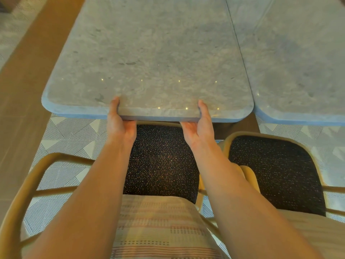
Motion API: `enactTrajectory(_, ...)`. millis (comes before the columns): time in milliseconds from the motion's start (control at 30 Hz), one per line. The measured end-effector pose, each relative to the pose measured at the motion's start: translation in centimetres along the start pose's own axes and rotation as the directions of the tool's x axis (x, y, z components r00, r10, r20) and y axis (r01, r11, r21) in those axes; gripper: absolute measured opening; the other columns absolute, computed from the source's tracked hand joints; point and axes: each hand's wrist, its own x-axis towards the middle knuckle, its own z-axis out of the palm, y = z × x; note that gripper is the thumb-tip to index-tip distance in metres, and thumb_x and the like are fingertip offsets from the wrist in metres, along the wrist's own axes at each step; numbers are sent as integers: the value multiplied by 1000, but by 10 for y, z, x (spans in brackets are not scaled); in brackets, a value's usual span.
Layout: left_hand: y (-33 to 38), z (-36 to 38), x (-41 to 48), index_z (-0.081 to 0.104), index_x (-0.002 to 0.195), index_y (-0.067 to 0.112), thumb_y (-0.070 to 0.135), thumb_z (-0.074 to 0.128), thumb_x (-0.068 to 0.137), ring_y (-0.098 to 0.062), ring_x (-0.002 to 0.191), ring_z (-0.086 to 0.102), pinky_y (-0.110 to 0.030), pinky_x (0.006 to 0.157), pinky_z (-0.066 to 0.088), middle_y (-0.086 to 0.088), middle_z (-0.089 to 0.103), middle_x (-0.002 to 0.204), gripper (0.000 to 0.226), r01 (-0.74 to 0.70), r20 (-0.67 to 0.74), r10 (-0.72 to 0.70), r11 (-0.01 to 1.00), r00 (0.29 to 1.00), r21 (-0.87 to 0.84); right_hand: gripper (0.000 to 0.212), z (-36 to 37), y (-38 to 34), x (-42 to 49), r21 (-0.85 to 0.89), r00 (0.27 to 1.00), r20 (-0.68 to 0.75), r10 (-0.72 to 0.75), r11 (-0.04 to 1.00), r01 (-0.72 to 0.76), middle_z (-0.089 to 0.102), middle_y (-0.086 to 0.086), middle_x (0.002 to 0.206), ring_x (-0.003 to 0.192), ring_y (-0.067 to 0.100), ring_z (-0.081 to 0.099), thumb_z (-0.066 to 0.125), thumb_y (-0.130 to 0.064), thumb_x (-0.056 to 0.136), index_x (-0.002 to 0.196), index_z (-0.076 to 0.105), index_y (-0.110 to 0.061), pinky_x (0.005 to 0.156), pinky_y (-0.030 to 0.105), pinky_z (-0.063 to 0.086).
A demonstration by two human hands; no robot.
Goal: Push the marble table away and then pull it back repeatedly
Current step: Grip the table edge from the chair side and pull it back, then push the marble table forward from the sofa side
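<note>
The grey marble table fills the upper middle of the head view, its rounded near edge facing me. My left hand grips that near edge left of centre, thumb on top and fingers hidden underneath. My right hand grips the same edge right of centre in the same way, thumb on top. Both forearms reach forward over a chair seat.
A second marble table stands flush against the right side of the first. Below my arms is a wooden chair with a dark speckled seat; another such chair stands to the right. The floor has patterned tiles and a brown strip at left.
</note>
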Motion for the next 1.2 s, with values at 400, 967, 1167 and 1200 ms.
enactTrajectory(400, 0, 3, -82, 40, 161, 15, 42, 57, 108, -33, 142, 57, -46, 113, 53, -13, 54, 157, 61, 167, -56, -157, 935, 986, 312, 54, -20, -14, -60, -294, 983, -4, 181, 940, -174, 72, 19, 130, 113, 29, 72, 65, -41, 99, 139, 58, -4, 98, 42, 59)
enactTrajectory(967, 92, 186, -333, 65, 133, 50, 89, 58, 82, -21, 149, 52, -52, 123, 40, 9, 62, 152, 64, -603, 957, -184, 745, 225, 285, 91, 58, -176, -381, -566, 469, 554, -688, 102, 818, 60, 8, 151, 142, 19, 59, 57, -75, 93, 151, 49, -6, 120, 33, 45)
enactTrajectory(1167, 54, 212, -442, 57, 139, 36, 87, 60, 82, -20, 152, 48, -40, 121, 42, 10, 59, 152, 76, -532, 964, -256, 827, -73, 179, 91, 9, -206, -502, -571, 235, 418, -878, -52, 819, 59, 15, 151, 141, 25, 59, 57, -74, 93, 152, 47, -5, 120, 40, 46)
enactTrajectory(1200, 44, 212, -461, 58, 138, 39, 86, 60, 83, -20, 153, 47, -39, 121, 41, 10, 59, 153, 72, -503, 957, -265, 847, -118, 173, 91, -3, -210, -519, -577, 209, 398, -893, -67, 814, 58, 18, 152, 142, 26, 59, 58, -71, 94, 152, 46, -3, 120, 39, 46)
